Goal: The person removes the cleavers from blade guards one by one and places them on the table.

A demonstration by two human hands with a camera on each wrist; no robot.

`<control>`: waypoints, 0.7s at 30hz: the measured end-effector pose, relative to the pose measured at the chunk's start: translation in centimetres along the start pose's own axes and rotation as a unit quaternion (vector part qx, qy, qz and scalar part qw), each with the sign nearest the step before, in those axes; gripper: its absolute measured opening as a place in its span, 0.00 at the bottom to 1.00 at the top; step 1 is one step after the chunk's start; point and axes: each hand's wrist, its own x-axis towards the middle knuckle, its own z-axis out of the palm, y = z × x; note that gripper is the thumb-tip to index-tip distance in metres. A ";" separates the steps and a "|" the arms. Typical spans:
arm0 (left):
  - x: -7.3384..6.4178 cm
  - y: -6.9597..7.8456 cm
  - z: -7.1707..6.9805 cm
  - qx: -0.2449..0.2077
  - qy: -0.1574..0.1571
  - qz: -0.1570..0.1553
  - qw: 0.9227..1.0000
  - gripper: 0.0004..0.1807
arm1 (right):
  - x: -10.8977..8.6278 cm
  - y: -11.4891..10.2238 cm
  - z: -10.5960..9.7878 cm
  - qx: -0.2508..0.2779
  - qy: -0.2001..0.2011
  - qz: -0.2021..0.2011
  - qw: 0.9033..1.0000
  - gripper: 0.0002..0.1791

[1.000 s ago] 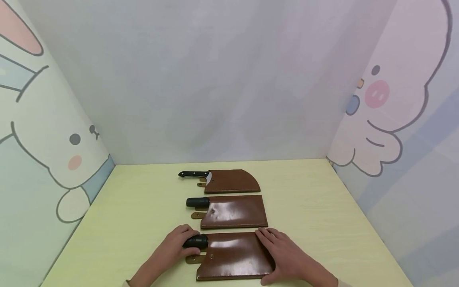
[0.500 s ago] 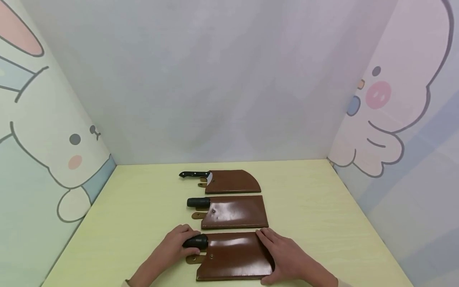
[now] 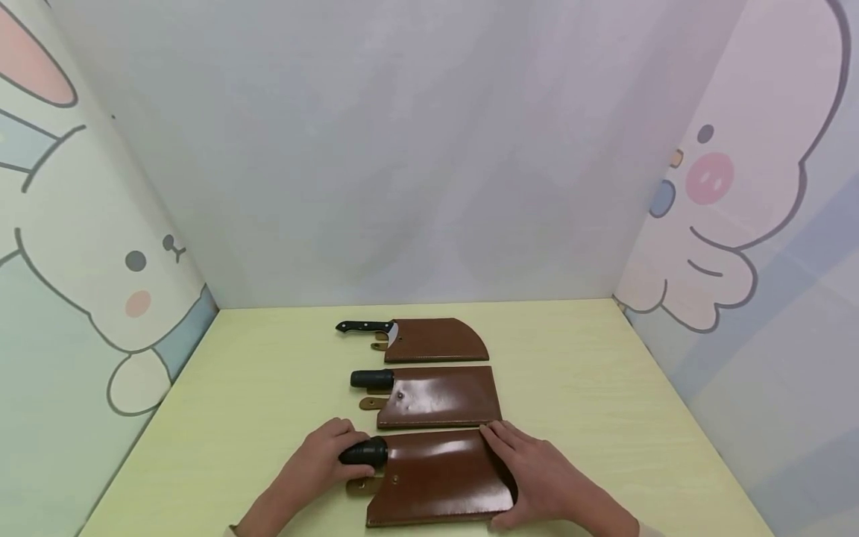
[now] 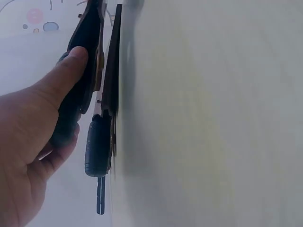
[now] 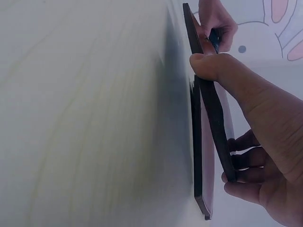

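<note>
The nearest sheathed cleaver has a black handle and a wide, glossy brown leather sheath with a snap strap. My left hand grips the handle, the thumb laid along it in the left wrist view. At the other end, my right hand holds the sheath between thumb and fingers. Both wrist views show this cleaver slightly raised off the table and tilted. Its blade is hidden in the sheath. Just beyond lies a second sheathed cleaver, flat, with a black handle.
A third sheathed knife, with a rounded sheath and riveted black handle, lies farthest back. The pale yellow table meets a grey back wall and side walls with a cartoon rabbit and pig.
The nearest sheathed cleaver has risen slightly, its far edge now closer to the second one. Both hands have kept their hold and moved little.
</note>
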 end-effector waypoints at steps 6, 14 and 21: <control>0.1 0.3 -0.7 0.006 0.030 0.011 0.999 0.19 | 0.0 -0.2 -0.7 -0.018 0.039 -0.021 0.999 0.67; 0.4 0.6 -1.4 -0.004 0.042 0.024 0.999 0.16 | -0.4 -0.5 -1.3 -0.013 0.058 -0.032 0.998 0.67; 0.4 0.7 -1.7 -0.024 0.030 0.011 0.999 0.16 | -0.4 -0.4 -1.6 -0.014 0.055 -0.031 0.998 0.67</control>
